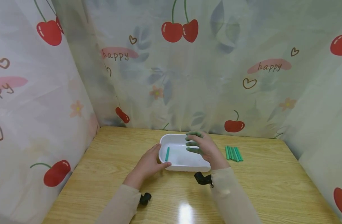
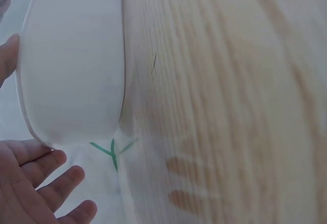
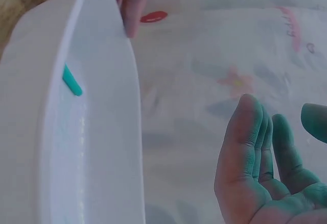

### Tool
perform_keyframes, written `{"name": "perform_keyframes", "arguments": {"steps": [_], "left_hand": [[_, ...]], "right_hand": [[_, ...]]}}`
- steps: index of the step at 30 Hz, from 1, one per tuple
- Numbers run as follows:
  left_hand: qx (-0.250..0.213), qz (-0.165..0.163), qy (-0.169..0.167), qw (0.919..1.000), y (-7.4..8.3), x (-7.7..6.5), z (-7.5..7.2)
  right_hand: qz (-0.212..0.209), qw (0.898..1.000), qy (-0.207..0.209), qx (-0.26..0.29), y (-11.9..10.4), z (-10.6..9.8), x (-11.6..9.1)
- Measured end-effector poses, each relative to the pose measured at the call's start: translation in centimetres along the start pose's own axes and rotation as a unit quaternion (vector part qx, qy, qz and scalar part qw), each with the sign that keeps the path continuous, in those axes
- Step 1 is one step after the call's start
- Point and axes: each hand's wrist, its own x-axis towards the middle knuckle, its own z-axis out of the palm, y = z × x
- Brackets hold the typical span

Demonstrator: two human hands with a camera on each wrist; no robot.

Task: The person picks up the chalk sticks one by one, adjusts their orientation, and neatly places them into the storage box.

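The tray [image 1: 179, 157] is white and shallow with rounded corners, standing near the middle of the table's far half. One slim green stick [image 1: 167, 154] lies inside, close to its left end. To the right of the tray, well apart, more green sticks [image 1: 234, 153] lie side by side in a bunch (their shades differ slightly).

The left hand [image 1: 150, 161] grips the tray's left end between thumb and forefinger, its other fingers fanned apart. The right hand [image 1: 205, 147] hangs over the tray's right part, fingers bent and parted in the head view, thumb well away from them, pinching nothing; its fingers look green (the palm side too).

The table [image 1: 171, 193] is pale, grained wood with a bright glare at the near side. A whitish curtain [image 1: 187, 81] with cherries, hearts, flowers and "happy" surrounds its far, left and right sides.
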Motion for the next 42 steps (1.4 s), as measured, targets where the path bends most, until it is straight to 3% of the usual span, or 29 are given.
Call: {"name": "perform_keyframes", "arguments": {"steps": [19, 30, 42], "left_hand": [[-0.009, -0.010, -0.003, 0.9999, 0.2, -0.2, 0.0], [-0.008, -0.005, -0.004, 1.0000, 0.1, -0.1, 0.0], [-0.009, -0.005, -0.002, 0.9999, -0.1, 0.0, 0.2]], "right_hand": [[-0.055, 0.997, 0.034, 0.053, -1.6, -3.8, -3.7], [-0.093, 0.993, 0.043, 0.061, -2.9, -5.6, -5.5], [-0.124, 0.988, 0.050, 0.072, -3.4, -8.9, -6.8]]}}
